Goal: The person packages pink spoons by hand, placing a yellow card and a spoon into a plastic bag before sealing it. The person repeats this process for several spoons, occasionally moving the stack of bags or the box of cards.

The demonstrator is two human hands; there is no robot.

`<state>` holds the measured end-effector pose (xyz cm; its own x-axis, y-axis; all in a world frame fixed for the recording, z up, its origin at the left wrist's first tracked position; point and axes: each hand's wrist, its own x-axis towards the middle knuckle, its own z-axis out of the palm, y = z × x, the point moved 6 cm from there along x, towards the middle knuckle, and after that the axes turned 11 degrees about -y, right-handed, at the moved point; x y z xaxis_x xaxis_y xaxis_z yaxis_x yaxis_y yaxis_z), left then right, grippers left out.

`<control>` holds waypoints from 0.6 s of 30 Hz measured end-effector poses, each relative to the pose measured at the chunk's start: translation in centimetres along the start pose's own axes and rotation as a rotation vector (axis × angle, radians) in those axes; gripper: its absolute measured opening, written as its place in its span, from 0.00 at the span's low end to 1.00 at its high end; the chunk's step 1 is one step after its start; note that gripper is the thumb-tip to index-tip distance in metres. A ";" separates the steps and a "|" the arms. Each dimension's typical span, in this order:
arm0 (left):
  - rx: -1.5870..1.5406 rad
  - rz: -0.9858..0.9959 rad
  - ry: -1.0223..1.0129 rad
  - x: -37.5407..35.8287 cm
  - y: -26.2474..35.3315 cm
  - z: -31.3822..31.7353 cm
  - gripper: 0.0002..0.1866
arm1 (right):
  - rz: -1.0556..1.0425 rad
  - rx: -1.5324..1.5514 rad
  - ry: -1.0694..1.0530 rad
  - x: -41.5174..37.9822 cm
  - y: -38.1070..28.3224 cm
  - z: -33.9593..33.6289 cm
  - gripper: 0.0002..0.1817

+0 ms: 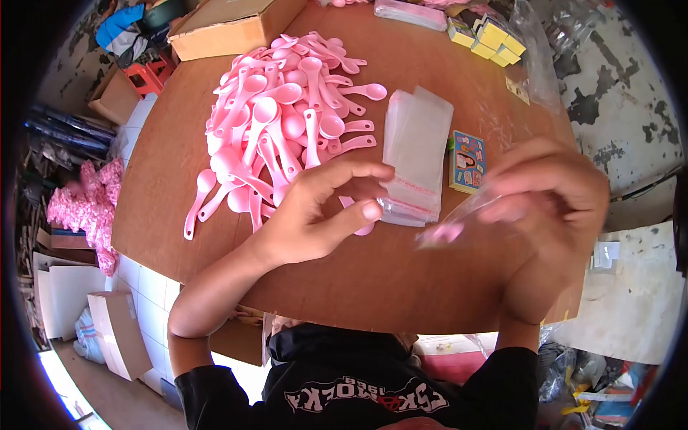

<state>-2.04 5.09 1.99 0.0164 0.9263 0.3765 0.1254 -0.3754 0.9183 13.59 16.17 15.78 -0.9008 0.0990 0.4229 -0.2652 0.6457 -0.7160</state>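
Note:
My right hand (552, 190) is closed on the top of a small clear plastic bag (469, 209), which hangs tilted toward the left and is blurred by motion. Something pink shows at its low end; its shape is smeared. My left hand (319, 215) hovers with thumb and fingers apart, holding nothing, between the spoon pile and the bags. Part of a pink spoon (364, 228) shows below its thumb. A stack of clear flat bags (419, 143) lies just beyond it. Beside the stack is a small pile of colourful printed cards (469, 161).
A large heap of pink plastic spoons (287, 122) covers the table's left half. Behind it stands a cardboard box (229, 29). Yellow small boxes (491, 39) and a packet of bags (408, 13) sit at the far edge. Pink packed goods (89, 208) are piled at left.

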 end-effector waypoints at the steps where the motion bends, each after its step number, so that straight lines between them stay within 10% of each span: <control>1: -0.155 0.001 -0.032 0.0 -0.3 0.3 0.20 | 0.037 0.093 -0.120 0.3 0.3 1.4 0.07; 7: -0.098 -0.088 -0.251 -0.3 0.9 0.6 0.25 | 0.121 0.142 -0.096 1.6 4.7 5.6 0.05; 18: -0.108 -0.188 -0.044 -0.2 -1.0 1.5 0.16 | -0.008 -0.539 -0.041 1.6 4.7 6.8 0.04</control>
<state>-0.73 5.30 0.82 0.0460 0.9799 0.1939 0.0231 -0.1951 0.9805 8.58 14.20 9.24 -0.9149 0.0696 0.3976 -0.0679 0.9445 -0.3215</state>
